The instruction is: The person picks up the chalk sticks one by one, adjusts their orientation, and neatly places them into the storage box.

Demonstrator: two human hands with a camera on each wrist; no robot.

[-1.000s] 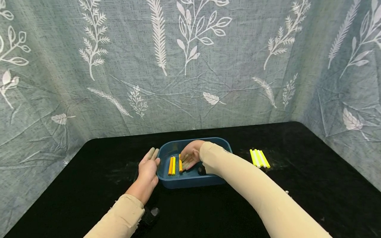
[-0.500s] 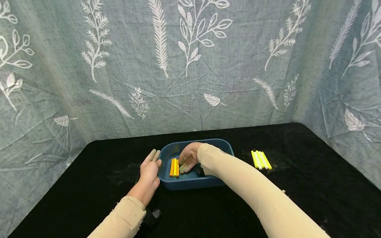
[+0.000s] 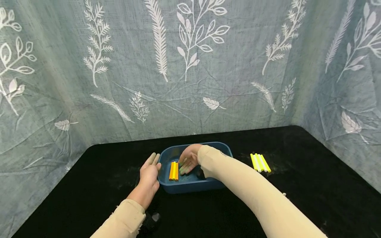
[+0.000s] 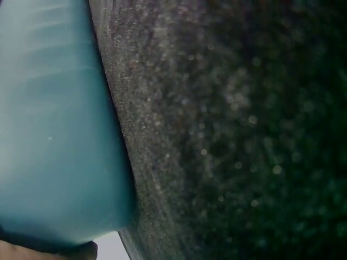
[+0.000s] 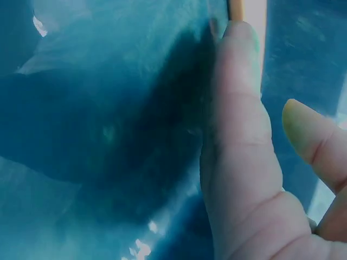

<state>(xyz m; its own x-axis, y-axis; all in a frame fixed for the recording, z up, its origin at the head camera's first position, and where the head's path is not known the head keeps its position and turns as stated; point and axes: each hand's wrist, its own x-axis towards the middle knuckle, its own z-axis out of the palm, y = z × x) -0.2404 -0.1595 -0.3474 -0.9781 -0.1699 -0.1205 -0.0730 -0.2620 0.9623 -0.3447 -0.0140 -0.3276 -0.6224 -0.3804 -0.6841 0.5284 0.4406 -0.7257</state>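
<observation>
Inside the blue plastic bin (image 3: 190, 189), an orange chalk stick (image 3: 171, 172), a yellow one (image 3: 174, 170) and another orange one (image 3: 177, 172) lie side by side near the left end. My right hand (image 3: 189, 161) reaches down into the bin, its straight fingers right beside the rightmost orange stick. In the right wrist view, an extended finger (image 5: 238, 135) has its tip at the end of an orange stick (image 5: 237, 10). My left hand (image 3: 148, 173) lies against the bin's left side, fingers straight along the rim. The left wrist view catches the bin's outer wall (image 4: 59, 135).
Several yellow and white chalk sticks (image 3: 260, 163) lie in a row on the black cloth-covered table (image 3: 297, 185), right of the bin. A grey-green curtain (image 3: 190, 109) with white leaf prints stands behind and at both sides.
The right-hand orange chalk stick has slid left against the yellow one, with my right hand beside it. My left hand has stayed at the bin's left side.
</observation>
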